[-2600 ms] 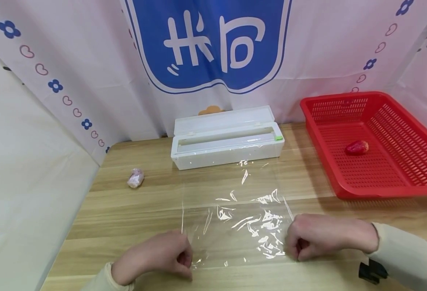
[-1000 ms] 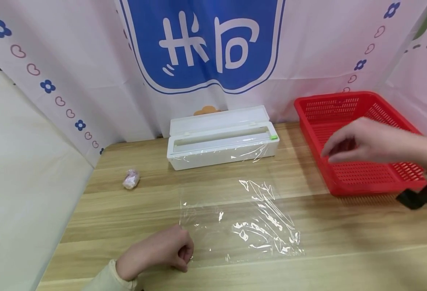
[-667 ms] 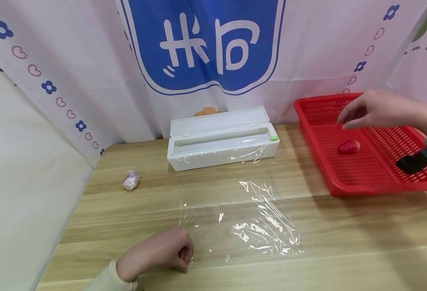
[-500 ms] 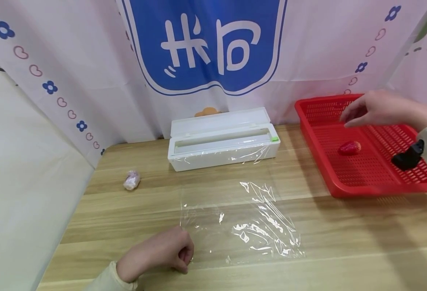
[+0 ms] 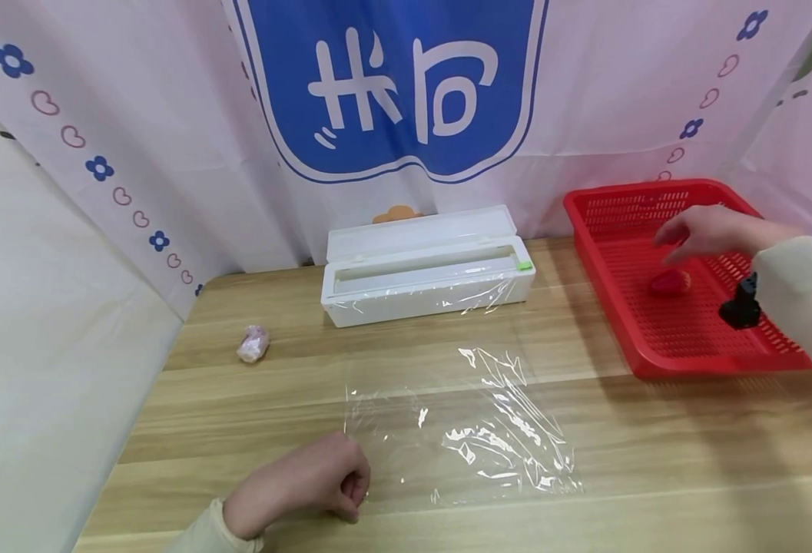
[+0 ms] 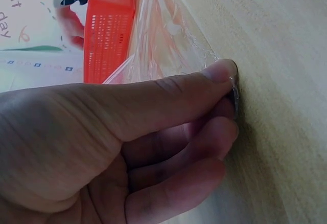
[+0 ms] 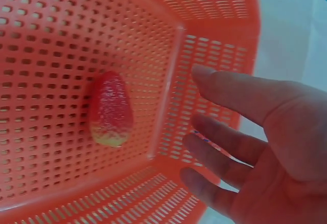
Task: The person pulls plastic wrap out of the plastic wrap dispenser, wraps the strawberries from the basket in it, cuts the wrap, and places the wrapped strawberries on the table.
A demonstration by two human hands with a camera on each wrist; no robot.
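Note:
My left hand [image 5: 309,480] pinches the near left corner of a sheet of plastic wrap [image 5: 495,438] on the wooden table. In the left wrist view, the film's edge runs between thumb and forefinger of that hand [image 6: 158,127]. Over the red plastic basket [image 5: 602,322], my right hand [image 5: 710,230] reaches in with nothing between its fingers. A red fruit with a yellowish end [image 5: 670,282] lies on the basket floor just below it. Seen from the right wrist, the fruit [image 7: 111,109] sits apart from the spread fingers of the right hand [image 7: 245,137].
A white plastic wrap dispenser [image 5: 429,299] stands at the back with its lid raised, and film clings to its front. At the left lies a small film-wrapped bundle [image 5: 253,343]. A printed cloth [image 5: 295,207] hangs behind the table.
The right hand has let go of the wrap's right corner, moved over to the basket and come down towards the fruit. The wrap's right side now lies wrinkled; the left hand has stayed in place.

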